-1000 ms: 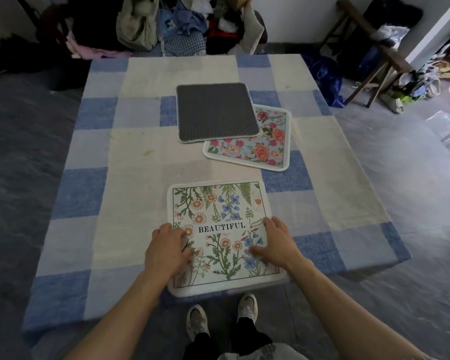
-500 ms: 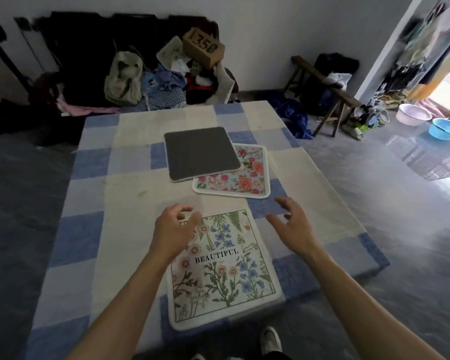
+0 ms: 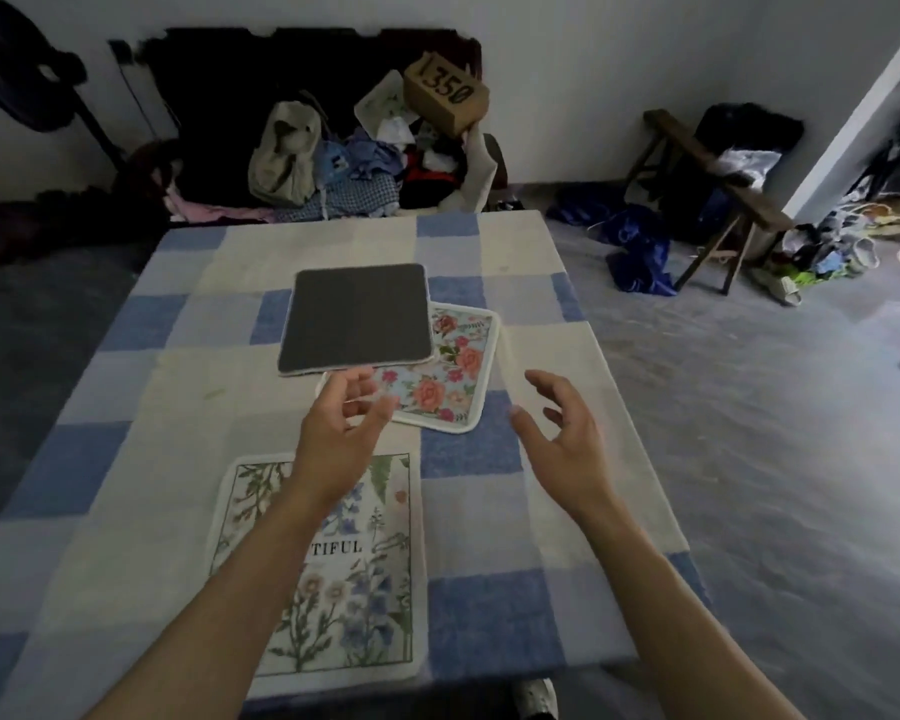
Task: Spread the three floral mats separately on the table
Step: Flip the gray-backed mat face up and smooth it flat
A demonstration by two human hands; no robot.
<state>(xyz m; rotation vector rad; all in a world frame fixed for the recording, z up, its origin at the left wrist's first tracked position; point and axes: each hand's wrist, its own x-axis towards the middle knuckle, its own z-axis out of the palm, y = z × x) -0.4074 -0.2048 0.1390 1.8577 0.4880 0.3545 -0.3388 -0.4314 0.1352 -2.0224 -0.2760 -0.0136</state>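
Surface point(image 3: 126, 459), covered in a blue-and-cream checked cloth, fills the lower view; more of its far edge and the cluttered wall behind shows than half a second ago, the view having tipped up.

Botanical mat point(image 3: 354, 605), lettered "...TIFUL" where the forearm does not cover it, lies flat at the near edge, left of middle. It sits where it was a second ago, but both hands have left it.

Dark mat point(image 3: 357, 317), underside up, lies toward the middle of the surface, nearer the far edge. It overlaps the far-left corner of the rose mat point(image 3: 448, 376), which lies face up just to its right and nearer. Neither has shifted; they remain stacked, well apart from the botanical mat.

Left hand point(image 3: 341, 433) has moved forward off the botanical mat and now hangs over the near-left corner of the rose mat, fingers loosely curled and spread, holding nothing. Whether the fingertips touch the mat cannot be told.

Right hand point(image 3: 562, 433) has also advanced, hovering over bare cloth right of the rose mat, palm inward, fingers spread, empty.

Shoe point(image 3: 536, 698) shows below the near edge.
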